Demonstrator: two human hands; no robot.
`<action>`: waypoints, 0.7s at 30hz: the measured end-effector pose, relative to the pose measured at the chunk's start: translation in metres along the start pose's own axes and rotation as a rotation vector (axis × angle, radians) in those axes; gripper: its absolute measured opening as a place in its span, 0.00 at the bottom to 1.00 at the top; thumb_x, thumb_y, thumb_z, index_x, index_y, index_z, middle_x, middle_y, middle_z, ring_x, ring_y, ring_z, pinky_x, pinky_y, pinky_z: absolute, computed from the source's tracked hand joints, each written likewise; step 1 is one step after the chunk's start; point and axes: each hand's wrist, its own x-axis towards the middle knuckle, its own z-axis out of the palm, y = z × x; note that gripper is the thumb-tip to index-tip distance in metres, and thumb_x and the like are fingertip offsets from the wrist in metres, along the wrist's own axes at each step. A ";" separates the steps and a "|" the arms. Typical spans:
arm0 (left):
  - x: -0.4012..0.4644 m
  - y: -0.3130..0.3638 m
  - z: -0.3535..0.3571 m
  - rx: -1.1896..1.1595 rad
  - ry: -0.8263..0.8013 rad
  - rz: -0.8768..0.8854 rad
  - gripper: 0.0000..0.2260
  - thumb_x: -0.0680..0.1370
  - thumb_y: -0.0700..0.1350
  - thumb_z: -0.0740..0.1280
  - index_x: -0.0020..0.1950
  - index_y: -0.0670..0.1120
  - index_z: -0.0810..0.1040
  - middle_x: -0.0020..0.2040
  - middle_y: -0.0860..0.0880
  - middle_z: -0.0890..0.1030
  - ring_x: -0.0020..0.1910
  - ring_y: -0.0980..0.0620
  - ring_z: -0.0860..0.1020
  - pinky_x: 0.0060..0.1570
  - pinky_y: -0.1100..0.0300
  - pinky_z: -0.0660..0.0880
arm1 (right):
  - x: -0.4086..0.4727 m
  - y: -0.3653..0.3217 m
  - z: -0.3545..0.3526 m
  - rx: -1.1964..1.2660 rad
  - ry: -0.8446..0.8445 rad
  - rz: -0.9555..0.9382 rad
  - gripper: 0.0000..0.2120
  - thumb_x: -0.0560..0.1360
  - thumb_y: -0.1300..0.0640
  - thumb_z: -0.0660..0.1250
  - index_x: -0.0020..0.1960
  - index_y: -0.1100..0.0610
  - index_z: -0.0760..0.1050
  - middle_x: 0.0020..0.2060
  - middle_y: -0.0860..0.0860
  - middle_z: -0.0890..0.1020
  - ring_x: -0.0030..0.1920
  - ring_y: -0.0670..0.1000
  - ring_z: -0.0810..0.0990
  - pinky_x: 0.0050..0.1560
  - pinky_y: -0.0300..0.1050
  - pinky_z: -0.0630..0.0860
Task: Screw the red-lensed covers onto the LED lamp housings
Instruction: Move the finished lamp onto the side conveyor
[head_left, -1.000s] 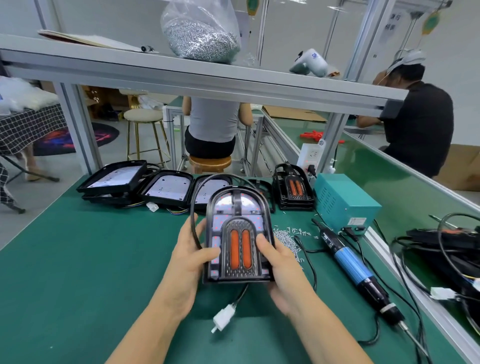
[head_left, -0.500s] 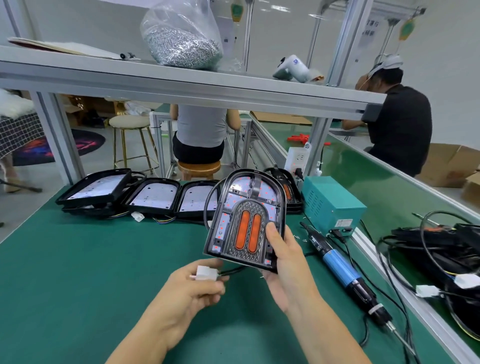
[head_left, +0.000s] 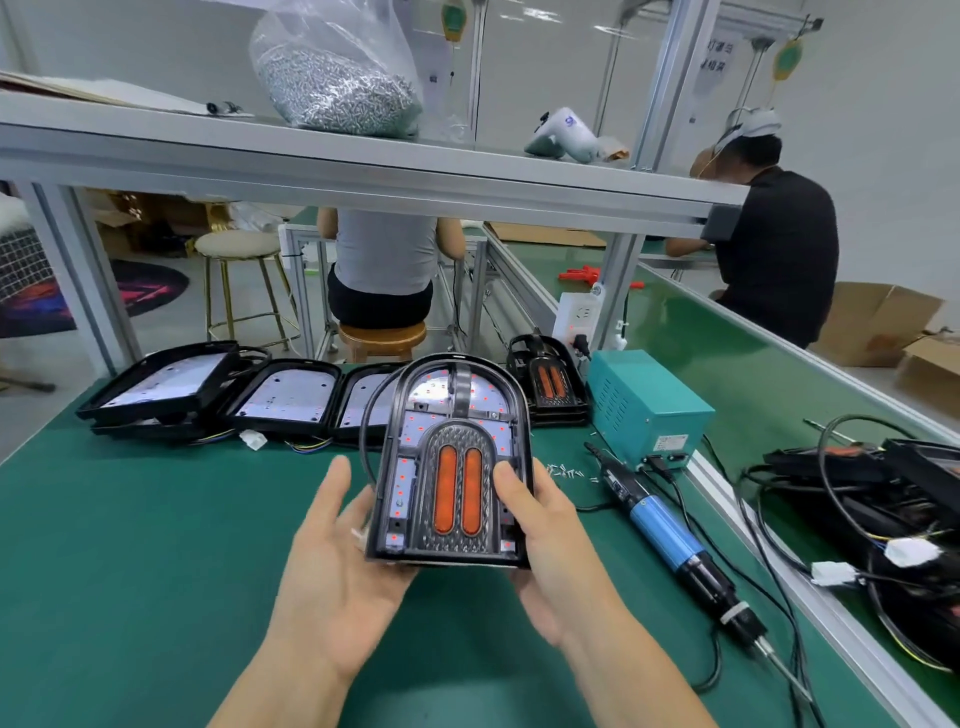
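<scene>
I hold a black arch-shaped LED lamp (head_left: 452, 462) upright above the green mat, its red-lensed cover facing me. My right hand (head_left: 545, 540) grips its right edge, thumb on the front. My left hand (head_left: 337, 566) is under the lamp's lower left corner, palm up and fingers straight. The lamp's black cable loops behind its left side. Three open housings (head_left: 283, 395) lie in a row at the back left. A stack of red-lensed covers (head_left: 548, 382) stands at the back centre.
A blue electric screwdriver (head_left: 670, 540) lies on the mat (head_left: 130, 545) to the right, wired to a teal power box (head_left: 647, 410). Loose screws (head_left: 566, 472) lie near it. Finished lamps with cables (head_left: 872, 499) pile at the far right. Two other people work beyond the shelf frame.
My left hand let go of the white connector and moved up under the lamp, palm open. The lamp turned from tilted to upright in my right hand.
</scene>
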 end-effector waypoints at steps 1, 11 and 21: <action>-0.001 -0.002 0.001 0.091 0.003 0.056 0.27 0.70 0.56 0.66 0.62 0.40 0.78 0.59 0.39 0.80 0.55 0.44 0.80 0.54 0.50 0.78 | -0.001 0.000 0.000 -0.007 -0.016 -0.003 0.12 0.80 0.55 0.63 0.63 0.52 0.76 0.55 0.55 0.84 0.53 0.54 0.84 0.44 0.44 0.81; 0.009 -0.021 0.021 0.548 -0.057 0.354 0.15 0.72 0.47 0.67 0.59 0.55 0.81 0.56 0.50 0.83 0.53 0.50 0.82 0.47 0.56 0.79 | -0.020 -0.012 -0.013 -0.180 0.089 -0.136 0.16 0.81 0.56 0.62 0.68 0.47 0.73 0.59 0.47 0.83 0.61 0.51 0.80 0.67 0.57 0.72; 0.031 -0.051 0.058 0.654 -0.215 0.286 0.15 0.72 0.48 0.68 0.58 0.54 0.81 0.55 0.50 0.84 0.55 0.50 0.82 0.57 0.50 0.74 | -0.037 -0.035 -0.050 -0.191 0.291 -0.288 0.25 0.80 0.53 0.65 0.74 0.41 0.64 0.64 0.43 0.79 0.64 0.48 0.78 0.66 0.56 0.73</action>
